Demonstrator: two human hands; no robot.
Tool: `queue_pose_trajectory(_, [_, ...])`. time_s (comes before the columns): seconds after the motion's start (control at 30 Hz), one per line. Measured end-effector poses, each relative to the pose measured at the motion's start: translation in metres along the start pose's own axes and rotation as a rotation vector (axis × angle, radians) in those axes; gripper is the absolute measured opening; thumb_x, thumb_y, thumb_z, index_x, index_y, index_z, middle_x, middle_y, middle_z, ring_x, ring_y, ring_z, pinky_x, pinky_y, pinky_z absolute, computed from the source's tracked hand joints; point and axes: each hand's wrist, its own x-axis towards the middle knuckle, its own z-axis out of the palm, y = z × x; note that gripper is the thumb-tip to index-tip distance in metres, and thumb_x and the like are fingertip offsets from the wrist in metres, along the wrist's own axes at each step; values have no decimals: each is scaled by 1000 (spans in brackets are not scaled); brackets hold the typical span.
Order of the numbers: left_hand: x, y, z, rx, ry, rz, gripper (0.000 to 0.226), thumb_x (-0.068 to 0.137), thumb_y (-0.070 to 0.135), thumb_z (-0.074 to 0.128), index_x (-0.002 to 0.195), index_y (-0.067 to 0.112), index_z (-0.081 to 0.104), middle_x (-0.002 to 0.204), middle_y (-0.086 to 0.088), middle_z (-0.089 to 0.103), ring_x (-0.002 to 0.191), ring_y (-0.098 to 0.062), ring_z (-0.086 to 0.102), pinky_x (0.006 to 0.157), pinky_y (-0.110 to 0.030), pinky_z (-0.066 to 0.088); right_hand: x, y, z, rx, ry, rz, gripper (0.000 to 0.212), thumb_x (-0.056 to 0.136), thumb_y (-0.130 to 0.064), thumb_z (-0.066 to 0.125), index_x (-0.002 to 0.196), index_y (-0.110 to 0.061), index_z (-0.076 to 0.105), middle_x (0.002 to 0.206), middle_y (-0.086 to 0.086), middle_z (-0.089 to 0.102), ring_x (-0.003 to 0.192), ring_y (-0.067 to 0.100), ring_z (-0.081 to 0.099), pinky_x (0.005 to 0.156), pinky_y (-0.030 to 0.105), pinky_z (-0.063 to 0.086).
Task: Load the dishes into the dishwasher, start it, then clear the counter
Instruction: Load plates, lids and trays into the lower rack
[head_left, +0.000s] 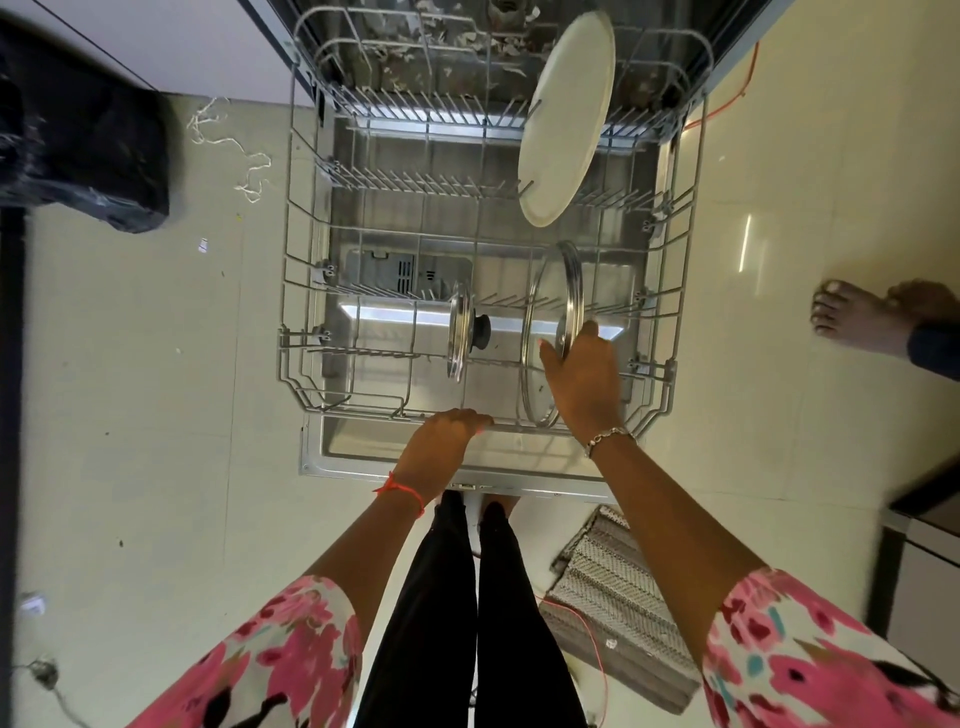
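Note:
The dishwasher's lower wire rack is pulled out over the open door. A white plate stands on edge at the back right of the rack. A small glass lid with a black knob stands upright near the middle. My right hand grips the rim of a large glass lid standing on edge in the front right tines. My left hand rests with curled fingers on the rack's front rail.
A black bag lies on the floor at the left. Another person's bare foot stands to the right of the rack. A grey mat and an orange cord lie by my legs. White string litters the floor.

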Motion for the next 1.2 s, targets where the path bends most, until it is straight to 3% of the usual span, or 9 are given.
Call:
queue_pose_trajectory(0.23, [-6, 3, -32, 12, -8, -17, 37, 97, 15, 46, 133, 8, 48, 133, -10, 52, 124, -24, 46, 106, -28, 32, -16, -15, -20, -152, -92, 38, 79, 89, -43, 54, 145, -2, 16, 138, 19, 44, 121, 34, 49, 91, 43, 47])
queue_pose_trajectory(0.4, [-40, 3, -101, 87, 96, 5, 45, 93, 30, 52, 132, 9, 48, 135, -10, 50, 128, -25, 43, 111, -30, 22, -50, -67, -60, -294, -74, -153, 67, 93, -40, 49, 140, 2, 27, 137, 19, 40, 127, 32, 41, 100, 38, 41])
queue_pose_trajectory(0.53, [-90, -1, -187, 190, 243, -5, 62, 82, 50, 40, 120, 5, 60, 124, -10, 61, 117, -28, 56, 97, -47, 41, -83, -137, -84, -439, -126, -373, 64, 96, -40, 42, 139, 5, 30, 143, 25, 34, 136, 36, 30, 112, 42, 29])
queue_pose_trajectory(0.63, [-138, -11, -259, 245, 327, -23, 66, 81, 54, 39, 120, 5, 61, 125, -10, 61, 116, -28, 57, 95, -46, 45, -114, -205, -89, -471, -196, -506, 90, 86, -63, 2, 145, 4, 18, 153, 20, 18, 143, 30, 15, 117, 37, 14])
queue_pose_trajectory(0.73, [-179, -43, -326, 237, 443, -106, 77, 86, 64, 29, 127, 5, 55, 132, -11, 55, 124, -30, 50, 109, -39, 29, -129, -284, -86, -470, -187, -626, 122, 64, -79, -26, 146, 1, 15, 155, 17, 11, 145, 26, 9, 117, 33, 7])
queue_pose_trajectory(0.8, [-205, -72, -371, 141, 482, -144, 91, 83, 73, 17, 135, 4, 45, 142, -12, 44, 134, -31, 37, 113, -43, 18, -141, -347, -83, -455, -124, -698, 107, 80, -74, -10, 141, 5, 29, 151, 19, 25, 141, 30, 23, 115, 36, 17])
queue_pose_trajectory(0.9, [-242, -117, -434, 129, 532, -137, 93, 76, 71, 22, 139, 4, 37, 148, -10, 34, 141, -27, 23, 114, -40, 2, -148, -429, -74, -429, 2, -761, 91, 91, -64, 8, 127, 8, 50, 137, 22, 46, 129, 37, 44, 106, 44, 32])
queue_pose_trajectory(1.03, [-281, -186, -527, 221, 657, -97, 90, 75, 66, 23, 140, 5, 37, 149, -10, 33, 141, -26, 22, 114, -37, -1, -155, -537, -67, -510, 110, -830, 65, 99, -44, 30, 144, 1, 22, 154, 15, 17, 144, 25, 14, 117, 30, 6])
queue_pose_trajectory(1.2, [-293, -255, -636, 261, 826, -85, 98, 71, 71, 16, 144, 7, 29, 153, -9, 24, 143, -24, 15, 116, -35, 3, -138, -640, -50, -496, 215, -869, 71, 98, -48, 30, 147, -2, 9, 157, 13, 5, 145, 22, 3, 116, 28, -1])
